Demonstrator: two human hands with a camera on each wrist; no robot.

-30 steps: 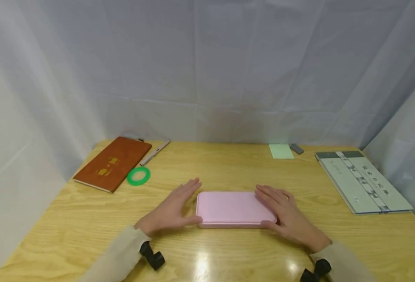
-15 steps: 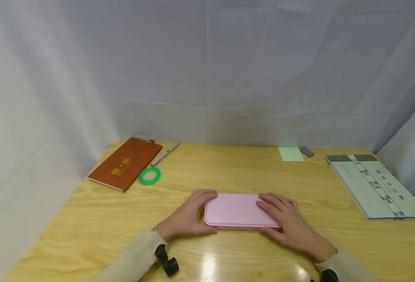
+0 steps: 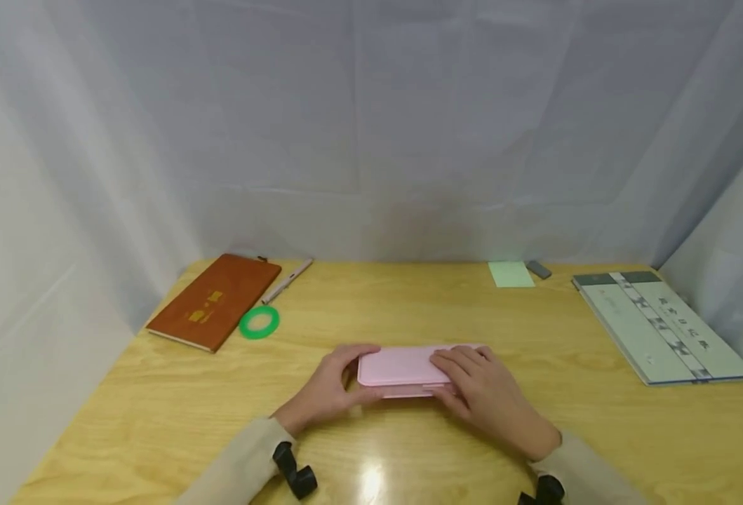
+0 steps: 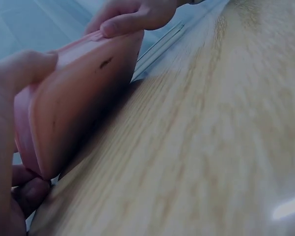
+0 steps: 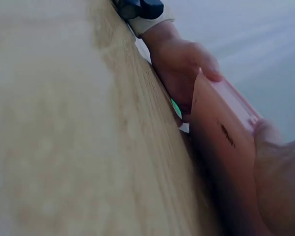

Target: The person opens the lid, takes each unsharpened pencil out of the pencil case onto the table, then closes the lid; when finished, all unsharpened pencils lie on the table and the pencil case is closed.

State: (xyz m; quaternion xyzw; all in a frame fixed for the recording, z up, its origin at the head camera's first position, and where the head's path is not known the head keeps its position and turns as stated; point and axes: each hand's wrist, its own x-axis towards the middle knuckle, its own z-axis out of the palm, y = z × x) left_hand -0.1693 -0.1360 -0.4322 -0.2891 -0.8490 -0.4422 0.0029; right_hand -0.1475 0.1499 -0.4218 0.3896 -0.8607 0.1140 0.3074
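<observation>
A pink pencil case (image 3: 399, 368) with rounded corners is held between both hands at the front middle of the table in the head view. My left hand (image 3: 328, 389) grips its left end, thumb at the near side and fingers at the far side. At the right end my right hand (image 3: 487, 400) holds it, fingers over the top and thumb on the near side. Both wrist views show the underside of the pencil case (image 4: 91, 93) (image 5: 228, 147) with a dark mark on it. Its near edge is tilted up off the wood.
On the left lie a brown notebook (image 3: 210, 301), a pen (image 3: 288, 280) and a green tape roll (image 3: 259, 322). At the back right are a pale green sticky note (image 3: 511, 274) and a grey eraser-like block (image 3: 538, 269). A light green book (image 3: 664, 326) lies at the right.
My left hand has closed from spread fingers onto the case's left end. The right hand has gripped the other end, and the near edge of the pencil case has come up.
</observation>
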